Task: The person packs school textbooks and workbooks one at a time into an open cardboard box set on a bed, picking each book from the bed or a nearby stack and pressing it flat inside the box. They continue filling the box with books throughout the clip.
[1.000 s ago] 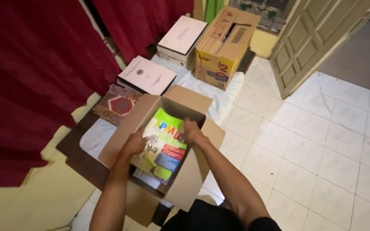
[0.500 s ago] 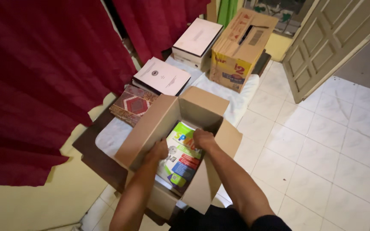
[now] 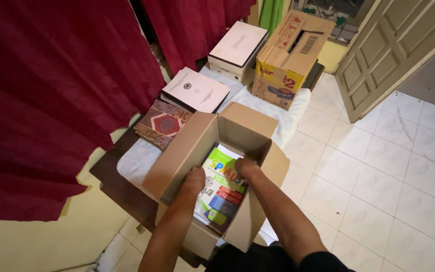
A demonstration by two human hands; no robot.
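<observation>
An open brown cardboard box (image 3: 185,148) stands on a low dark table in front of me. A colourful green and white book (image 3: 222,189) lies flat inside it. My left hand (image 3: 193,179) grips the book's left edge deep in the box. My right hand (image 3: 245,167) holds the book's right edge near its top. Both forearms reach down into the box between its raised flaps.
Beyond the box lie a red patterned book (image 3: 163,124), a white-covered stack (image 3: 196,90), a second white stack (image 3: 237,46) and a closed printed carton (image 3: 290,50). Dark red curtains (image 3: 51,85) hang at left. White tiled floor (image 3: 378,166) and a panelled door (image 3: 393,45) are at right.
The book has gone from tilted above the opening to lying low and flat inside the box, with both hands following it down. The camera moved closer.
</observation>
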